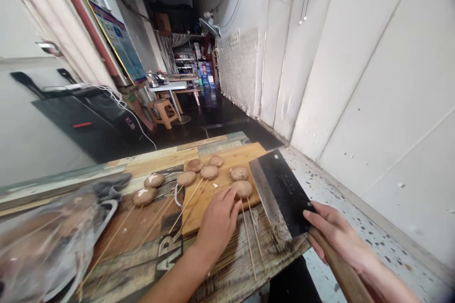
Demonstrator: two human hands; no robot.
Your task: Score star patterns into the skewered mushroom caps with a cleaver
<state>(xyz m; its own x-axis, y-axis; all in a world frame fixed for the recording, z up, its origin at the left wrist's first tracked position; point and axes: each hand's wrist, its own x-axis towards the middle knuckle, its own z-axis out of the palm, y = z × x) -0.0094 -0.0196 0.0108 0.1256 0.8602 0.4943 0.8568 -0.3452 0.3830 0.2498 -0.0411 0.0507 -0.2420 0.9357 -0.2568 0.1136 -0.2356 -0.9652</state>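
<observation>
My right hand [336, 232] is closed round the wooden handle of a cleaver [284, 189], whose broad dark blade reaches over the right edge of the cutting board [195, 220]. On the board, the bent fingers of my left hand [220, 213] grip the left side of a brown mushroom [243, 190], with two thin skewers [245, 232] running from it towards me. Just behind it rests another mushroom [239, 173]. Several more brown mushrooms [209, 172] sit farther left on skewers. Two mushrooms with white cross-shaped cuts [145, 196] lie left of the board.
A clear plastic bag [46, 241] with brown contents fills the table's left side, beside a grey cloth [110, 184]. The wood-patterned table [142, 274] ends near the cleaver. Beyond stand an orange stool [165, 112] and another table [168, 86]. A white wall [373, 80] runs along the right.
</observation>
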